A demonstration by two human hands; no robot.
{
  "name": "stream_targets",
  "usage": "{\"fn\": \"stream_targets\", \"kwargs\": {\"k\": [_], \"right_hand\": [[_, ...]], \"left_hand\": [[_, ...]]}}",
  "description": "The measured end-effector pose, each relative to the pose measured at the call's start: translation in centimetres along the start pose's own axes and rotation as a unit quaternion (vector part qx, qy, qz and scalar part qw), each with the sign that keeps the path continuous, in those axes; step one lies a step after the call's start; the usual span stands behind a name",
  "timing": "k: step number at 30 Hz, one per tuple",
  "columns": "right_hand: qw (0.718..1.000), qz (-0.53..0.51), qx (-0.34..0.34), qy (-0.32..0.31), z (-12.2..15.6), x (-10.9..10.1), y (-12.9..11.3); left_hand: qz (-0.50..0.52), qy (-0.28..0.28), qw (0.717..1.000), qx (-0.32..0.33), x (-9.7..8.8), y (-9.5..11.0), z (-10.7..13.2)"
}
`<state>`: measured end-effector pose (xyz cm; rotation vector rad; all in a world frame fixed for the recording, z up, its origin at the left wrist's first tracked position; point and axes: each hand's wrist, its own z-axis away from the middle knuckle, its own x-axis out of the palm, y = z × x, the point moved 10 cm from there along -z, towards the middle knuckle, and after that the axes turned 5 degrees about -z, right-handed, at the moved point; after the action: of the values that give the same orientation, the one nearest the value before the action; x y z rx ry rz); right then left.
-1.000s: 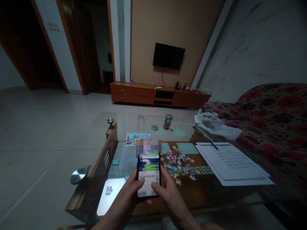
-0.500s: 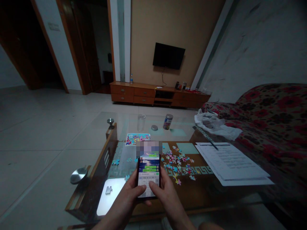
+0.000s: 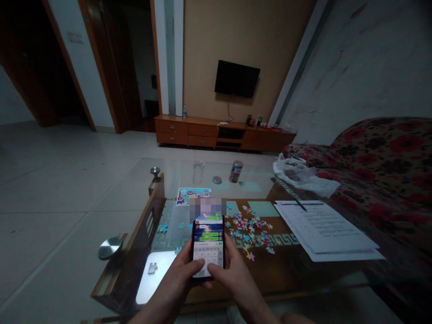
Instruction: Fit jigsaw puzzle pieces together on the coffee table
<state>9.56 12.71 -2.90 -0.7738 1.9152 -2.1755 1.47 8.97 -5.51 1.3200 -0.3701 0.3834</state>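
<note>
Here we go, I've got the phone (image 3: 208, 249) up in both hands, right over the near edge of the worktop (image 3: 148, 220). My left hand (image 3: 175, 274) curls around the phone's lower left side, thumb across the keypad. My right hand (image 3: 238, 274) closes in from the other side, with its thumb over the lower keys too. Neither hand is spread; they're wrapped around the phone, one on each side. There's a chat on the screen, and the top of it is blurred out.

Just beyond the phone, to the right, a loose scatter of jigsaw pieces (image 3: 249, 236) sits on the glass, and more pieces (image 3: 162, 228) lie off to the left. Down by my left hand, one pale piece (image 3: 152, 268) rests on a white panel (image 3: 155, 276). Further up there's the puzzle picture (image 3: 193, 196), and past it a drinking glass (image 3: 198, 172), a round lid (image 3: 217, 180) and an open can (image 3: 236, 171). Over on the right, a stack of printed papers (image 3: 324, 229) has a pen (image 3: 301, 205) lying across its top edge, and a plastic bag (image 3: 302, 175) sits up against the sofa (image 3: 381, 153).
</note>
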Motion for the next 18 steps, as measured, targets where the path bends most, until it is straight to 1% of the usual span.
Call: {"fn": "stream_targets", "kwargs": {"k": [3, 4, 9, 13, 18], "right_hand": [[1.0, 0.012, -0.004, 0.024, 0.18, -0.16, 0.08], [1.0, 0.014, -0.004, 0.023, 0.16, -0.14, 0.01], [1.0, -0.025, -0.004, -0.019, -0.33, -0.11, -0.38], [0.999, -0.039, -0.012, -0.026, -0.4, -0.36, -0.32], [0.998, -0.048, -0.013, -0.038, 0.1, 0.11, -0.77]], "left_hand": [[0.004, 0.003, 1.0, 0.003, -0.09, -0.01, -0.09], [0.007, 0.001, 1.0, 0.005, -0.05, 0.05, -0.12], [0.024, -0.016, 1.0, 0.005, 0.35, 0.27, -0.11], [0.028, -0.022, 0.999, 0.01, 0.32, 0.19, 0.01], [0.036, -0.03, 0.999, 0.018, 0.36, 0.2, -0.04]]}}
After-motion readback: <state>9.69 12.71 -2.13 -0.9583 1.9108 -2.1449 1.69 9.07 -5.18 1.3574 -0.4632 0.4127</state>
